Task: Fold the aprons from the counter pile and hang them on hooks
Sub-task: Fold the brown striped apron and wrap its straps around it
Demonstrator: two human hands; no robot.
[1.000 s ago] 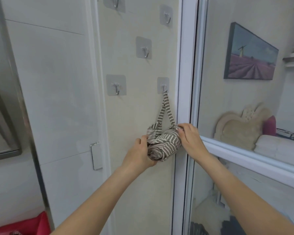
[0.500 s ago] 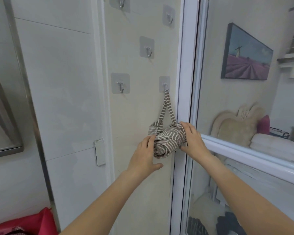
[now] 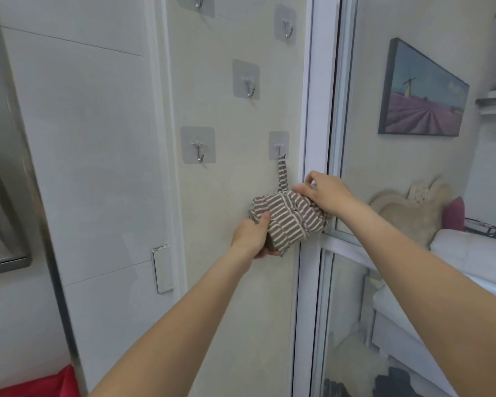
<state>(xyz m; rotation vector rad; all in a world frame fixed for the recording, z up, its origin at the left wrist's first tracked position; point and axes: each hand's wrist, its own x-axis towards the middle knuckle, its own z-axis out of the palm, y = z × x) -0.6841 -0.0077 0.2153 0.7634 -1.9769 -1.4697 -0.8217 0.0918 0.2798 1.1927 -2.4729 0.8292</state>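
A brown-and-white striped apron (image 3: pixel 289 222), rolled into a bundle, hangs by its strap (image 3: pixel 282 174) from the lower right hook (image 3: pixel 279 147) on the beige wall. My left hand (image 3: pixel 255 236) grips the bundle from below and on its left, thumb on the front. My right hand (image 3: pixel 324 193) holds the bundle's top right, fingers curled onto the cloth. Three more hooks are bare: one at the lower left (image 3: pixel 198 147), one in the middle (image 3: pixel 246 81) and one at the upper right (image 3: pixel 285 24).
A white door frame (image 3: pixel 312 138) runs down just right of the apron, with glass (image 3: pixel 361 110) beyond it showing a bedroom and a framed picture (image 3: pixel 421 93). A white cabinet door (image 3: pixel 83 153) stands at the left. Red cloth (image 3: pixel 40 385) lies at the bottom left.
My left hand has gone under the bundle and closed on it. The right hand has moved onto its top. The bundle sits higher and the strap looks shorter.
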